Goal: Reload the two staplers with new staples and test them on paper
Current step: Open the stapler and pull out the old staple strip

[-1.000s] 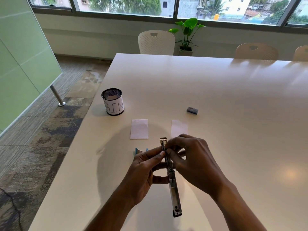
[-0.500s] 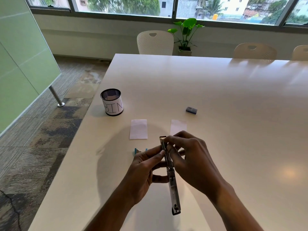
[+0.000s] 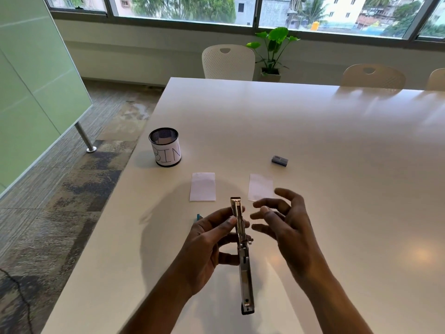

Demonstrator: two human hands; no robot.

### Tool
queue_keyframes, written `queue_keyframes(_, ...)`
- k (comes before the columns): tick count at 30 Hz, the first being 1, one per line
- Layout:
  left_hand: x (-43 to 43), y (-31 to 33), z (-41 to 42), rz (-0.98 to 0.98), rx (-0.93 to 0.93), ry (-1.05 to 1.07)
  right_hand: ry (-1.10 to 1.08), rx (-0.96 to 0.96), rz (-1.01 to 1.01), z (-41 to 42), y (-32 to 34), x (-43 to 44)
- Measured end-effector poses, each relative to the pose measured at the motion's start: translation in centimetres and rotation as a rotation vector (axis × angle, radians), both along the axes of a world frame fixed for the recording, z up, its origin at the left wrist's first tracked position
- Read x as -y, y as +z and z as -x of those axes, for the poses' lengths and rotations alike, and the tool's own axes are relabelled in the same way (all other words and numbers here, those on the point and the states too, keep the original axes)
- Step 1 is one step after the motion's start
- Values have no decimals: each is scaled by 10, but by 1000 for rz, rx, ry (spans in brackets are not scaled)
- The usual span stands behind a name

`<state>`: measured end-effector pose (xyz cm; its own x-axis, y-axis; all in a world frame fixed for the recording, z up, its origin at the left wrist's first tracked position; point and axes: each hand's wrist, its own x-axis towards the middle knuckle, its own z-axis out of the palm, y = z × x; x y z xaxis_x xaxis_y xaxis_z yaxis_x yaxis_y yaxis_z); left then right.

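Note:
A silver stapler (image 3: 243, 261), swung fully open into one long strip, is held above the white table (image 3: 337, 165) by my left hand (image 3: 207, 244), which grips its upper half with thumb and fingers. My right hand (image 3: 286, 225) hovers just right of the stapler with fingers spread and nothing in them. A second, blue stapler (image 3: 199, 217) peeks out behind my left hand, mostly hidden. Two small paper slips lie beyond: a left slip (image 3: 202, 186) and a right slip (image 3: 260, 186). A small grey staple box (image 3: 279, 161) sits further back on the right.
A black mesh cup labelled BIN (image 3: 165, 147) stands near the table's left edge. White chairs (image 3: 228, 61) and a potted plant (image 3: 272, 54) stand beyond the far edge, with carpeted floor to the left.
My right hand has let go of the stapler's upper end and moved right, fingers spreading apart. The left hand keeps holding the open stapler.

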<state>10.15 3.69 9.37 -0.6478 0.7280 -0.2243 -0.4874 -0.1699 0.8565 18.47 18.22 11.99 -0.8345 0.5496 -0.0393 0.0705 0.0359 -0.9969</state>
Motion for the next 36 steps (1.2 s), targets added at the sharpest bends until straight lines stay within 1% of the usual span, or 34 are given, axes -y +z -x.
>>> queue_keyframes(1,-1,0,-1,-4,0,-2,1,-10,108,0,-4,2)
queue_keyframes(2,-2,0,-1,-9,-1,-8,35,-20,155,0,-9,5)
queue_keyframes(4,-5,0,-3,-20,-6,-22,128,-41,165,0,-14,11)
queue_keyframes(5,-6,0,-3,-26,-6,-23,126,-69,179,0,-16,13)
queue_keyframes(7,-7,1,-3,-28,-3,-24,18,-137,240,1,-17,12)
queue_keyframes(8,-8,1,-3,-27,-2,-26,-11,-156,246,1,-18,11)
queue_keyframes(11,-7,1,-2,-45,-9,-46,94,-135,155,2,-22,13)
queue_keyframes(12,-6,2,-2,-44,-9,-46,79,-150,148,2,-25,14)
queue_keyframes(14,-5,2,-2,-34,-3,-38,-20,-201,156,2,-26,13)
queue_keyframes(15,-5,2,-2,-31,-1,-39,-25,-209,135,2,-24,13)
queue_keyframes(18,-4,1,-2,-41,-13,-55,89,-199,15,1,-21,18)
queue_keyframes(21,-2,2,-2,-33,-6,-39,3,-252,-16,0,-17,16)
queue_keyframes(23,-2,2,-1,-24,-15,-42,-24,-247,-154,1,-14,14)
queue_keyframes(26,-3,3,-1,-7,-34,-51,17,-223,-384,1,-5,14)
queue_keyframes(29,-4,4,-1,-3,-23,-44,22,-202,-519,2,0,12)
queue_keyframes(32,-3,4,0,7,-28,-41,27,-166,-612,2,2,10)
queue_keyframes(36,-2,3,0,13,-21,-26,34,-136,-657,2,6,10)
